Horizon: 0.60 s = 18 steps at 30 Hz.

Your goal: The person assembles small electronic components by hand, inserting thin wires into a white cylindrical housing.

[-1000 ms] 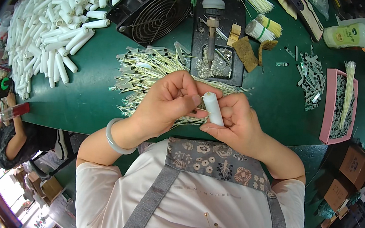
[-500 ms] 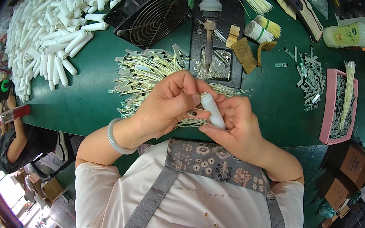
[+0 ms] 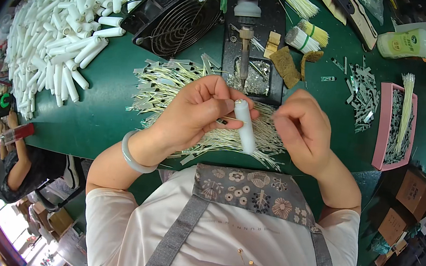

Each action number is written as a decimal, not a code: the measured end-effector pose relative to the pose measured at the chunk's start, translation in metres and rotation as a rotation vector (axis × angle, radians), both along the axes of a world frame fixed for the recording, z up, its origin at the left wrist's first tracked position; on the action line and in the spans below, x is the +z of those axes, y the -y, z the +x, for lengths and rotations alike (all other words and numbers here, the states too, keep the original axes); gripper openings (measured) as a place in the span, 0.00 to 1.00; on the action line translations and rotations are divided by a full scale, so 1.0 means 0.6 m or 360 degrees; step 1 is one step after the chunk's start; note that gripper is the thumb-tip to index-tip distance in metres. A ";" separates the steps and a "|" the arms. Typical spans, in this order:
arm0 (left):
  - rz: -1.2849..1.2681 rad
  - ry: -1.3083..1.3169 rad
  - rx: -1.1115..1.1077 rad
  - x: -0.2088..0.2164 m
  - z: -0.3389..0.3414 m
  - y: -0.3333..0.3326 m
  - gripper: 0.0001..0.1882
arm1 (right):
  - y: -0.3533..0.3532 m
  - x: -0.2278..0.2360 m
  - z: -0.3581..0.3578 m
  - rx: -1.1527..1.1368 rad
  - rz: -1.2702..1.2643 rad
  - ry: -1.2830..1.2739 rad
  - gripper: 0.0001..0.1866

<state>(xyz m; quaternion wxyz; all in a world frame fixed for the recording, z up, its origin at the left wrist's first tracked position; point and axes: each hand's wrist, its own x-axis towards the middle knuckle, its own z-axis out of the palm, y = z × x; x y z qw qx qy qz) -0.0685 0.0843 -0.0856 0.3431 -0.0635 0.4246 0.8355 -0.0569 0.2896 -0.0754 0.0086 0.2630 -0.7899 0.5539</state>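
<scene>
Now the white tube (image 3: 245, 129) is on the person's side of the soldering iron (image 3: 246, 37), held above the tabletop (image 3: 106, 121). Its long axis runs nearly in line with the iron: the upper end points toward the iron's tip, leaning slightly left, and the lower end points back toward the person. The left hand (image 3: 197, 110) has its fingers clamped on the upper end. The right hand (image 3: 307, 133), to the right of the iron's line, is apart from the tube, fingers curled; whether their tips meet, I cannot tell. A heap of wired strips (image 3: 163, 82) spreads below the iron, under tube and left hand. Left of the iron stands a black fan (image 3: 183, 27); beyond it lie piled white tubes (image 3: 72, 27). A pink box (image 3: 383, 126) sits far right of the iron.
</scene>
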 end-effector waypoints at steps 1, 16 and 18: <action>0.0001 0.0001 0.0002 -0.001 -0.001 0.001 0.05 | 0.003 0.002 -0.001 -0.0051 0.0073 0.0113 0.04; -0.0099 -0.0063 0.0006 -0.002 -0.013 0.000 0.04 | 0.021 0.004 -0.030 -0.0059 0.0149 -0.0060 0.06; -0.0087 -0.0037 -0.0016 0.000 -0.016 0.002 0.04 | 0.021 0.005 -0.032 -0.0070 0.0158 -0.0081 0.06</action>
